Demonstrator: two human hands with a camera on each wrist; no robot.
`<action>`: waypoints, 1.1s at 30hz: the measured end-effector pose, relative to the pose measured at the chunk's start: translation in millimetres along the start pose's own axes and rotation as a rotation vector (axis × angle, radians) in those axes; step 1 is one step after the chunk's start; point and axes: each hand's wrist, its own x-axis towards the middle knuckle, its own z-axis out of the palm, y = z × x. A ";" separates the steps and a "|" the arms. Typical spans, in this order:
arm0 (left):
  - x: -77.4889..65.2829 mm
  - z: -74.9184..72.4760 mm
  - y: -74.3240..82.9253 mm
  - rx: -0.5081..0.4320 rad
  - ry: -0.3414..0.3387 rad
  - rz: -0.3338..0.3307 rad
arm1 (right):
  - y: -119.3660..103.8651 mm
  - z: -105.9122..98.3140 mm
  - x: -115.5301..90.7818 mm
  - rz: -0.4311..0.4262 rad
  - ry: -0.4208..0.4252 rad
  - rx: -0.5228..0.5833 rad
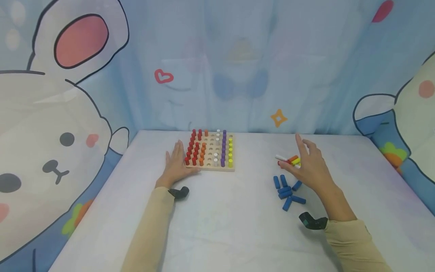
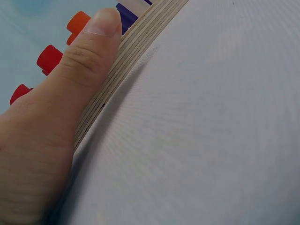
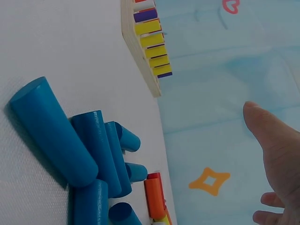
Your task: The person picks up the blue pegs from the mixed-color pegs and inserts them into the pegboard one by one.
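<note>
Fingers (image 1: 177,152) unclenched, the left hand (image 1: 175,165) touched and the right hand (image 1: 312,168) hovered right of a pale-wood pegboard (image 1: 210,169) holding multicoloured cylindrical pegs (image 1: 223,148).

White table (image 1: 238,219): evenly bright in my head view.
My right sleeve (image 1: 355,243): soft shadow at nine o'clock.
Blue pegs (image 3: 101,150): dimmer, shadowed toward eight.

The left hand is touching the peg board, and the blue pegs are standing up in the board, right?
Not quite: the blue pegs lie loose on the table, as the head view shows, not in the peg board. The left hand is touching the board.
</note>
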 end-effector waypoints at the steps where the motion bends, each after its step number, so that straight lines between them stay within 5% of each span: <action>1: 0.2 -0.1 0.4 0.006 0.000 -0.002 | 0.1 0.1 0.0 -0.001 0.001 -0.001; 33: 1.6 -2.5 5.4 0.095 -0.068 -0.054 | 6.4 8.0 0.6 -0.006 -0.017 -0.027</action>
